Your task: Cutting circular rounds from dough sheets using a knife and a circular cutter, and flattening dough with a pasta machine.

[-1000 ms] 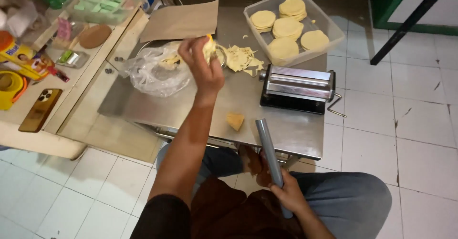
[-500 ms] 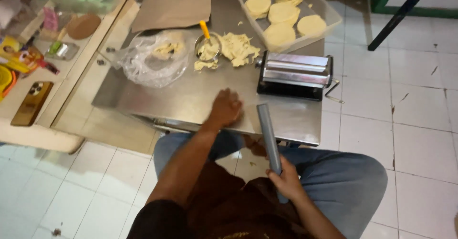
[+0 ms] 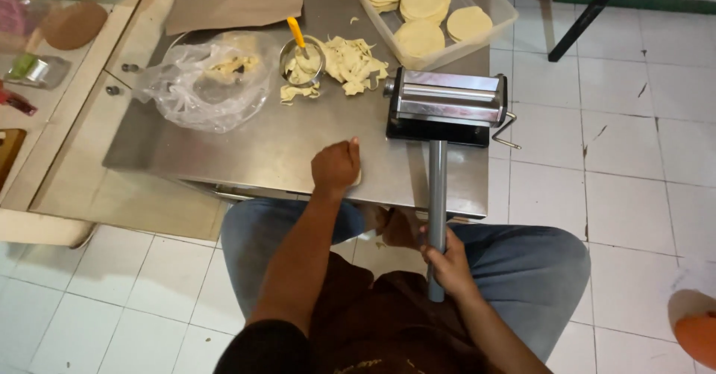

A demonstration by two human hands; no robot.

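Left hand (image 3: pixel 335 167) fisted on steel table (image 3: pixel 246 150) – right hand (image 3: pixel 447 264) grips metal rolling pin (image 3: pixel 437 195), pasta machine (image 3: pixel 445 105) ahead.

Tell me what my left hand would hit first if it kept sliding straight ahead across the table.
Probably the loose dough scraps beside the small metal cup. The left hand points up the steel table, bare until there, though the exact line is uncertain.

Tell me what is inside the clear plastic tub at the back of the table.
The plastic tub holds flat round dough discs, some in stacks. Whatever lies under the stacks is covered, and the tub's far end is out of frame.
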